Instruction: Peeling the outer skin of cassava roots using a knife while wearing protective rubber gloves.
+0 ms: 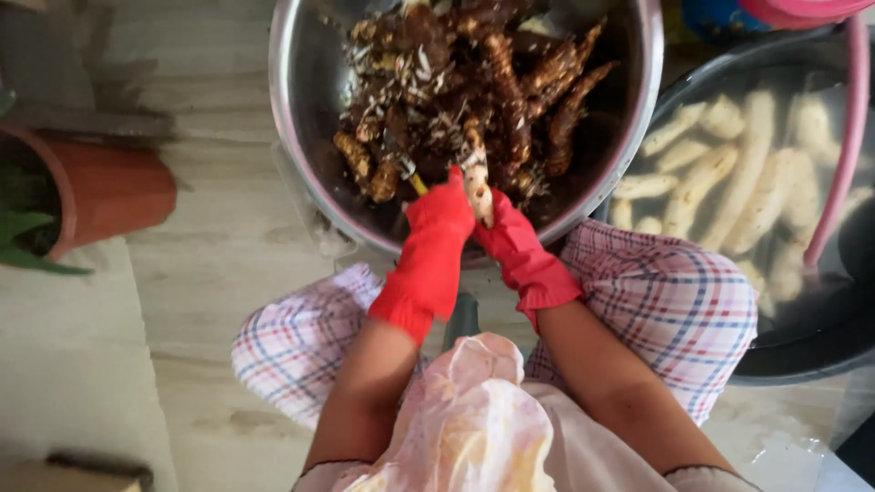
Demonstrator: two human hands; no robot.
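steel bowl [305,109]: sitting on the pale wood-look floor in front of the person's knees, holding a heap of dark brown unpeeled roots [474,82] mixed with flakes of peel.
dark basin [802,355]: standing just beside the steel bowl on the person's right, filled with water in which pale peeled roots [720,173] are lying.
pink hose [843,137]: curving down over the dark basin's far side.
checked trousers [656,301]: covering both knees, which are spreading apart on either side of the steel bowl's near rim.
clear plastic sheet [474,419]: lying crumpled over the person's lap between the forearms.
terracotta pot [109,187]: standing well apart at the person's left, with green leaves showing at its mouth.
left hand [442,214]: wearing a red rubber glove, closing around a small tool with a yellow handle [416,182]; the blade itself is too blurred to tell.
right hand [506,228]: wearing a red rubber glove, gripping the lower end of a half-peeled root [478,187].
half-peeled root: being held upright between the two hands over the near rim of the steel bowl, its lower part pale and bare, its upper tip still brown and touching the heap.
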